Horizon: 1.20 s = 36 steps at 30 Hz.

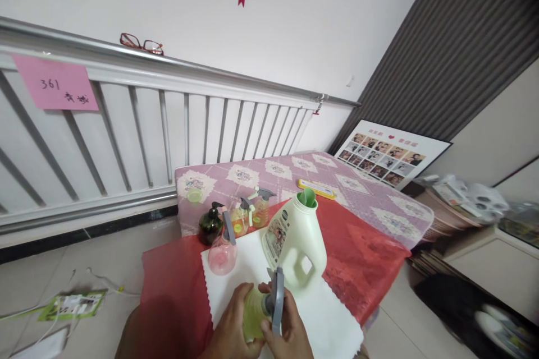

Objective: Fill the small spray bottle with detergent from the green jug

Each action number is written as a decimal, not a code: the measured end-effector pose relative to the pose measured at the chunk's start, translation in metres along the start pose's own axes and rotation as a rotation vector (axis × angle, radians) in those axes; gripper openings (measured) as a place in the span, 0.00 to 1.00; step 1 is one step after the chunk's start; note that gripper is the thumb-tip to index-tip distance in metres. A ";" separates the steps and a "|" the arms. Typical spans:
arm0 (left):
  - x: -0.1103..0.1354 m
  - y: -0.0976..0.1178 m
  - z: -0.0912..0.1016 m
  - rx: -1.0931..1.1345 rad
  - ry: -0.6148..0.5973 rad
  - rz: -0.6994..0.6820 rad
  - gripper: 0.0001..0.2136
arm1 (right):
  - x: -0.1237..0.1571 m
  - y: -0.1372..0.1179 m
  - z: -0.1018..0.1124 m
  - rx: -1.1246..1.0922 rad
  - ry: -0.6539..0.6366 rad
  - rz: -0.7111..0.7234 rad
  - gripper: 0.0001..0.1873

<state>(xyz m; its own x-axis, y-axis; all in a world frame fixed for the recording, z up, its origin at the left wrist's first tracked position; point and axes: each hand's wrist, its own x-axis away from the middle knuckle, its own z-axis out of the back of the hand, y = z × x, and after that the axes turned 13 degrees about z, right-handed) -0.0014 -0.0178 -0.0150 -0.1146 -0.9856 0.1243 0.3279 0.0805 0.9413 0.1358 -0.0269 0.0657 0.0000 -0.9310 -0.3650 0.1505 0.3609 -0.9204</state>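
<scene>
My left hand [231, 322] is wrapped round the body of a yellow-green spray bottle [252, 314], tilted above the white sheet. At its neck, my right hand [293, 328] has its fingers closed on the grey trigger head [277, 300]. Just beyond stands a large pale green jug [301, 235], uncapped, with a green funnel [307, 197] in its mouth. Left of the jug are a pink spray bottle [222, 255] with a grey trigger, a dark green pump bottle [210, 225] and two clear spray bottles [240, 217] with yellow labels.
A white scalloped sheet [337, 314] lies over red plastic [353, 258] on a table with a purple patterned cloth [280, 171]. A yellow case [316, 189] rests behind the jug. Behind the table runs a white radiator [196, 129]; cables [76, 305] lie on the floor at left.
</scene>
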 end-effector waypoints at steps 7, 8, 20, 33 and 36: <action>0.003 0.008 0.004 -0.059 -0.060 0.118 0.46 | 0.003 0.002 0.001 -0.038 0.043 -0.043 0.23; 0.002 0.007 0.003 -0.050 -0.054 0.109 0.45 | 0.002 0.002 0.000 -0.045 0.068 -0.052 0.22; 0.001 0.004 0.001 -0.020 -0.041 0.105 0.46 | 0.015 0.021 -0.001 -0.016 0.068 -0.068 0.27; -0.001 -0.014 -0.005 0.011 -0.005 0.070 0.45 | 0.028 0.028 -0.019 -0.036 0.140 -0.081 0.28; -0.002 -0.008 -0.001 -0.018 -0.012 0.081 0.45 | 0.027 0.034 -0.016 -0.047 0.151 -0.077 0.26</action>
<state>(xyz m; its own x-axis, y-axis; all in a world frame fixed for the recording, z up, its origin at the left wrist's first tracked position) -0.0027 -0.0168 -0.0226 -0.0981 -0.9741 0.2040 0.3535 0.1575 0.9221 0.1246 -0.0394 0.0224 -0.1586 -0.9385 -0.3067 0.0980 0.2941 -0.9507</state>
